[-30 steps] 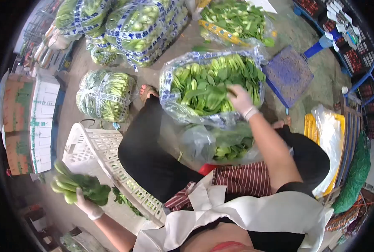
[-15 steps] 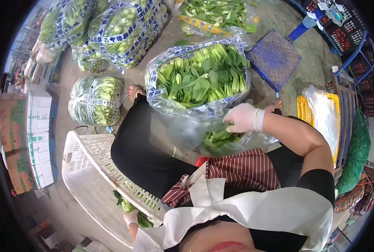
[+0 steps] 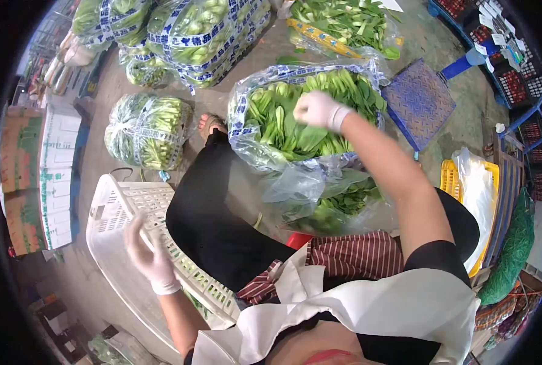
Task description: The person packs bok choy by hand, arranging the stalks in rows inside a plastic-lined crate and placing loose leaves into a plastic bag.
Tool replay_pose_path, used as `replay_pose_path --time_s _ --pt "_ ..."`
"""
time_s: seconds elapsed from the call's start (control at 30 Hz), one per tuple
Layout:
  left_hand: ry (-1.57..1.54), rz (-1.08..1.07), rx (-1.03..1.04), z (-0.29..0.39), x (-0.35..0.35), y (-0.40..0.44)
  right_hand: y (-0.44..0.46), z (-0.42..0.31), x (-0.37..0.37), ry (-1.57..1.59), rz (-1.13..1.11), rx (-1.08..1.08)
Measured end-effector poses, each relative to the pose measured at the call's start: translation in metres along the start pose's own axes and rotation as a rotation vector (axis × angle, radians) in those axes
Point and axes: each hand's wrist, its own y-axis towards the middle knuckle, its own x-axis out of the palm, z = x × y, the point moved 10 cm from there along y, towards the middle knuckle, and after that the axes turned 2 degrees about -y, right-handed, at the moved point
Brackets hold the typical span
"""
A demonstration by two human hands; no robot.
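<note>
A clear plastic bag with blue-and-white printed bands (image 3: 242,115), packed with bok choy (image 3: 283,121), stands in front of my knees. Above the leaves is my right hand (image 3: 321,112) in a pale glove, its fingers curled in; whatever they may hold is hidden. On the left my left hand (image 3: 148,252), also gloved, is raised over the white plastic crate (image 3: 116,207), fingers apart and holding nothing. The crate leans beside my leg, with a little green showing through its slots. More leafy greens (image 3: 347,201) lie near my lap, partly under loose plastic.
Wrapped vegetable bundles (image 3: 149,131) sit on the floor at left, with larger ones (image 3: 198,39) stacked behind. A blue platform scale (image 3: 420,100) and a yellow crate (image 3: 450,176) holding plastic bags stand at right. Another open bag of greens (image 3: 344,24) lies at the back.
My right hand has moved up from the bag's near edge to over the bok choy. My left hand has come up out of the white crate, away from the greens there, and opened. The view has shifted slightly.
</note>
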Motion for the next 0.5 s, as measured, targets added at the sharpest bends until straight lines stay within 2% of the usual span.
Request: replay_pose_path --time_s 0.03,0.07,0.1,0.13,0.17,0.2,0.23,0.27,0.3,0.33,0.37,0.4,0.43,0.5 --pt "-0.096 -0.171 0.024 0.031 0.04 0.008 0.002 0.007 -0.035 0.132 0.08 0.055" --pt "-0.249 -0.442 0.12 0.061 0.086 0.011 0.011 0.027 -0.067 0.122 0.241 0.032" --pt "-0.23 -0.622 0.286 0.093 0.124 0.007 0.013 0.042 -0.105 0.32 0.377 0.059" --pt "-0.282 -0.747 0.393 0.125 0.157 0.0 -0.002 0.035 -0.151 0.466 0.611 0.066" --pt "-0.259 -0.876 0.537 0.143 0.188 -0.016 -0.002 0.044 -0.187 0.398 0.711 -0.019" --pt "-0.201 -0.965 0.622 0.159 0.211 -0.031 0.0 0.079 -0.203 0.474 0.789 0.085" --pt "-0.204 -0.964 0.703 0.173 0.221 -0.044 -0.006 0.069 -0.204 0.541 0.733 0.149" --pt "-0.168 -1.107 0.738 0.166 0.239 -0.065 -0.014 0.056 -0.202 0.608 0.676 0.212" --pt "-0.127 -1.252 0.774 0.159 0.251 -0.085 -0.012 0.055 -0.185 0.489 0.593 0.234" --pt "-0.102 -1.512 0.613 0.148 0.259 -0.098 -0.009 0.042 -0.156 0.358 0.423 0.191" --pt "0.104 -1.704 0.567 0.134 0.263 -0.113 -0.008 0.026 -0.12 0.228 0.253 0.145" --pt "0.32 -1.887 0.506 0.114 0.26 -0.128 -0.01 0.005 -0.082 -0.044 0.164 -0.021" --pt "0.357 -1.95 0.485 0.1 0.257 -0.138 -0.012 0.001 -0.03 0.06 -0.021 -0.002" --pt "0.451 -2.111 0.389 0.085 0.248 -0.145 -0.018 -0.034 0.033 -0.19 -0.25 -0.08"
